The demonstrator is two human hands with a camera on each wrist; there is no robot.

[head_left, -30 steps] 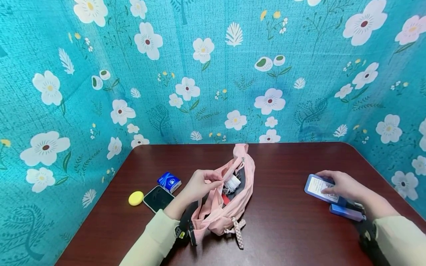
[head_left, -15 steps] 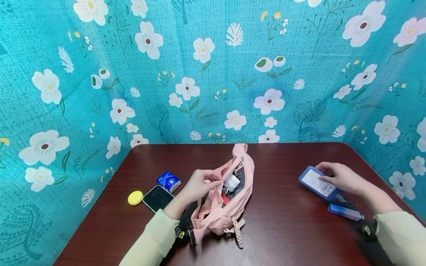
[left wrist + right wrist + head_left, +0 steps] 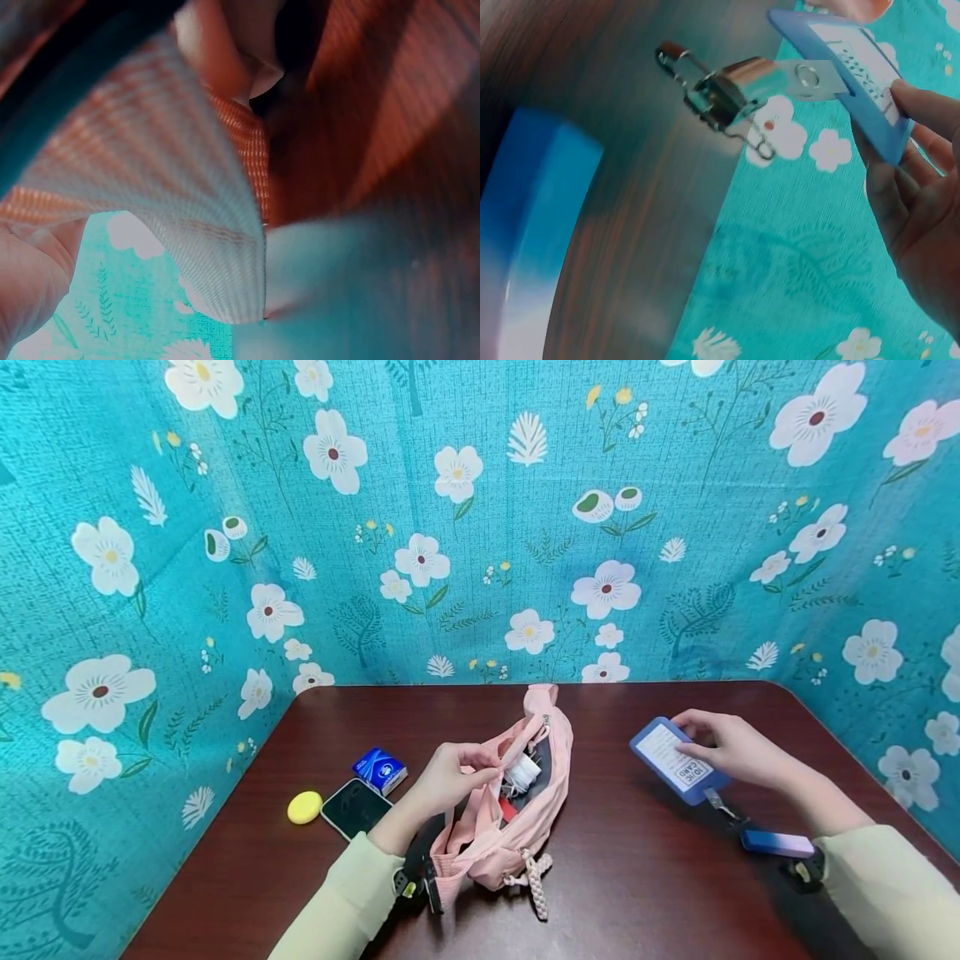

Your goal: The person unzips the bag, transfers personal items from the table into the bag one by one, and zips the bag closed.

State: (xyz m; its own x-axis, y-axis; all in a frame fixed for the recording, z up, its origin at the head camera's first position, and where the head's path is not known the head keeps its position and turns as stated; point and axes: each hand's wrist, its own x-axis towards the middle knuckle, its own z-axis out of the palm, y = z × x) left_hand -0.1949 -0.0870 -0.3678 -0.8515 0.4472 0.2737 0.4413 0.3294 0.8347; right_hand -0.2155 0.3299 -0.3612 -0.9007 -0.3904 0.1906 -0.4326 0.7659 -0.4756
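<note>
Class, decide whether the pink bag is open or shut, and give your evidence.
Open: the left hand pinches one edge of the pink bag, and a white item shows inside between its sides.

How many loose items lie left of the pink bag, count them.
3: yellow round item leftmost, phone beside it, blue packet just beyond the phone; the left arm may hide more.

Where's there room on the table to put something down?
There's bare table between the pink bag and the blue card holder. Another patch lies behind the blue packet. It's crowded left of the pink bag: yellow disc, phone, blue packet, left hand.
</note>
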